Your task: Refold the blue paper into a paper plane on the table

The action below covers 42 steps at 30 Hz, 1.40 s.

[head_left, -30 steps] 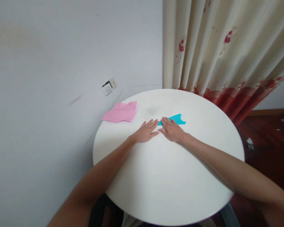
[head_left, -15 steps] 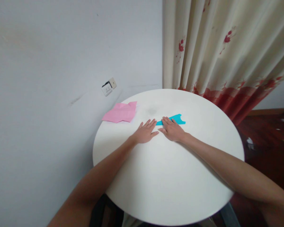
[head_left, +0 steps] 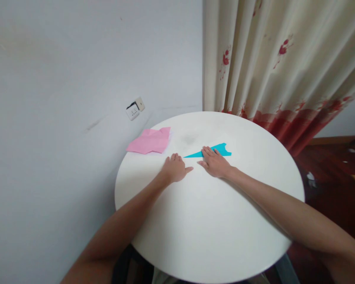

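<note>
A folded sheet of blue paper lies flat on the white round table, its long sharp point directed left and its wider, notched end to the right. Across its middle rests my right hand, palm down with fingers stretched out, hiding part of the paper. My left hand is on the tabletop just left of the paper's tip, thumb out to the side and fingers somewhat bent. Nothing shows in its grasp, and it looks apart from the paper.
Creased pink paper lies at the table's far left edge, near the wall. A wall socket sits above it. Behind the table on the right hangs a cream curtain with red flowers.
My left hand has slid left and slightly toward me, off the blue paper, uncovering its pointed tip. The fingers have bent more. My right hand stays in place on the paper.
</note>
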{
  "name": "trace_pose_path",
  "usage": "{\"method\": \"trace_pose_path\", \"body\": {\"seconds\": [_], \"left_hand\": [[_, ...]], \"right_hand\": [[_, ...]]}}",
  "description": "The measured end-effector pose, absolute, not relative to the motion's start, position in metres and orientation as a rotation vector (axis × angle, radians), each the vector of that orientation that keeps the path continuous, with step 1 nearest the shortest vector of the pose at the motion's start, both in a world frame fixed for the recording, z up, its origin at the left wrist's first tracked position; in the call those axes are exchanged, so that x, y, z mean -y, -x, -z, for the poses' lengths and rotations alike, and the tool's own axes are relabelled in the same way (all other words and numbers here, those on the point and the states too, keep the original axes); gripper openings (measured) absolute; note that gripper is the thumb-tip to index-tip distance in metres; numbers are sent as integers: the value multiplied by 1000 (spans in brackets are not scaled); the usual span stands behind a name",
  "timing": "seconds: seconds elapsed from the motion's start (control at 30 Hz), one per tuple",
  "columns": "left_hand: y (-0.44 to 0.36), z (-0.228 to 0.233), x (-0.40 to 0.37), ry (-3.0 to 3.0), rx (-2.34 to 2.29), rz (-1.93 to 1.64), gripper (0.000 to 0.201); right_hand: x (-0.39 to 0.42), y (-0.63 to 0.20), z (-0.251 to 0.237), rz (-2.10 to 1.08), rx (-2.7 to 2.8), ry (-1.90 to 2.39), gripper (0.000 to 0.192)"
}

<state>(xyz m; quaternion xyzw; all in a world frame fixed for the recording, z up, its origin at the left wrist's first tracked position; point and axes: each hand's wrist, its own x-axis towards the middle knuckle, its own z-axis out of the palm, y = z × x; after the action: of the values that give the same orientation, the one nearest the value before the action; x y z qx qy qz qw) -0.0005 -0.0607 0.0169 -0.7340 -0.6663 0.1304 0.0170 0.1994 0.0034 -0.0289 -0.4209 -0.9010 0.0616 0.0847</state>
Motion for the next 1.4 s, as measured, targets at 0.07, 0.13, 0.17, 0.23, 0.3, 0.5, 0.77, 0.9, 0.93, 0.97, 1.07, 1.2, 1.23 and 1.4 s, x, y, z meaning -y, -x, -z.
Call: {"method": "trace_pose_path", "body": {"seconds": [0.07,0.13,0.17,0.23,0.3,0.5,0.77,0.9,0.93,0.97,1.07,1.2,1.23,1.4], "left_hand": [[4,-19,58,2204,2086,-296,62],[7,-17,53,2164,2061,-124,53],[8,-15,50,2180,2030,-39,49],[7,-8,45,2313,1947,73,49],[3,2,42,2501,1852,105,51],[-9,21,43,2676,1768,41,62],[-8,23,42,2652,1796,9,66],[-8,23,43,2646,1801,-2,66],[-8,23,43,2648,1803,-4,65],[-8,22,44,2651,1805,-5,65],[-8,21,44,2663,1808,-5,66],[-5,21,43,2678,1813,2,66],[-5,21,42,2685,1812,6,67],[-2,23,40,2719,1800,71,65]], "right_hand": [[-4,-199,30,-184,2685,1258,75],[-4,-199,32,-175,2684,1253,73],[-4,-200,32,-168,2683,1249,72],[-4,-200,34,-149,2676,1246,69],[-4,-200,35,-139,2670,1249,67],[-5,-201,37,-142,2679,1241,62],[-9,-204,34,-199,2626,1427,75],[-20,-214,32,-252,2531,1621,81],[-24,-217,32,-264,2503,1666,81],[-27,-221,32,-275,2477,1707,81],[-35,-229,32,-280,2412,1804,81],[-37,-231,29,-90,2316,1777,73],[-37,-230,28,-32,2304,1720,71],[-23,-214,24,-27,2438,1320,61]]}}
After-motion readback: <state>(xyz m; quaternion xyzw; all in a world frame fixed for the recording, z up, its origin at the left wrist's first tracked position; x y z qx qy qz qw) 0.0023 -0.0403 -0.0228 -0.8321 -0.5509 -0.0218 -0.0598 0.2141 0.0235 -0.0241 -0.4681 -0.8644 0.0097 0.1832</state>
